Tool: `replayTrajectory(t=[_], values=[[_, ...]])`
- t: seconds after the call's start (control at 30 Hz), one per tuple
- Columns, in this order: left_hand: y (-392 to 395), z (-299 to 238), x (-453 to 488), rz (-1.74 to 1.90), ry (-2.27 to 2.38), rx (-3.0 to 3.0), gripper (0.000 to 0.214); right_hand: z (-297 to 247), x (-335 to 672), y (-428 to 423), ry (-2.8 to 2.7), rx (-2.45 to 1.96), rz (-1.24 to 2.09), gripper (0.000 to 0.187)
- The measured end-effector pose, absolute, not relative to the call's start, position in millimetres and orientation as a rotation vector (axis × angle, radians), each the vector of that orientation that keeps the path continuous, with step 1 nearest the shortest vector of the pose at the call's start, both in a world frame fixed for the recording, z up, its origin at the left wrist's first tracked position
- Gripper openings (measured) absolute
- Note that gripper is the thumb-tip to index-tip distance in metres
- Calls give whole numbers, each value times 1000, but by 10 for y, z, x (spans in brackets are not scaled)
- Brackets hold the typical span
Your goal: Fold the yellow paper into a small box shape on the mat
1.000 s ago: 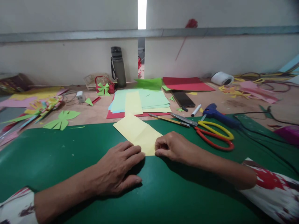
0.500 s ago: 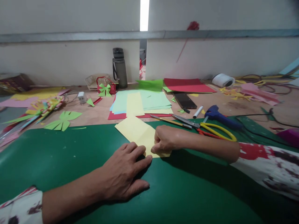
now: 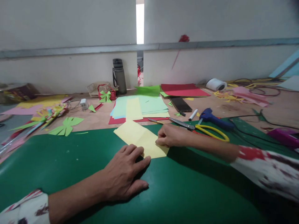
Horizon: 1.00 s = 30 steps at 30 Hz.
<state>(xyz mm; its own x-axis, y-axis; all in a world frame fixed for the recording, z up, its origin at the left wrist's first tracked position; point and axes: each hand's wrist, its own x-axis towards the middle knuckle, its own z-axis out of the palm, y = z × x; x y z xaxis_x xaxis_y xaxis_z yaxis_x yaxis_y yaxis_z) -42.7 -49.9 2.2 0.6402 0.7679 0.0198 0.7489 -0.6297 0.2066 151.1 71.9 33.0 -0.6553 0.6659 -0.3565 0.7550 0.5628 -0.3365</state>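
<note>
A folded sheet of pale yellow paper lies on the green mat. My left hand rests flat on the mat, fingers stretched out, with the fingertips on the paper's near corner. My right hand is curled, its fingertips pressed down on the paper's right edge. Both sleeves are white with red and dark print.
Behind the right hand lie scissors with yellow and red handles, a blue glue gun, a white marker and a black phone. A stack of coloured paper, a grey bottle, green paper bows and scraps lie farther back.
My right hand has slid from the paper's near edge up along its right edge, away from me. My left hand stays pressed on the near corner. The view has tilted down a little.
</note>
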Motion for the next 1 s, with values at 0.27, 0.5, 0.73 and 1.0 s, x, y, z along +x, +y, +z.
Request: replayTrajectory(t=[0.27,0.5,0.73,1.0], values=[[-644,1,-93,251,1407,2595,41,-24,1693,162,3218,369,516,17],[-518,97,-458,25,1395,2824,26,-105,1752,300,3148,222,806,18],[-486,62,-685,-385,1519,2897,20,-101,1763,356,3172,127,872,20],[-542,0,-515,-108,1560,2856,16,-78,1569,618,3084,462,1103,22]])
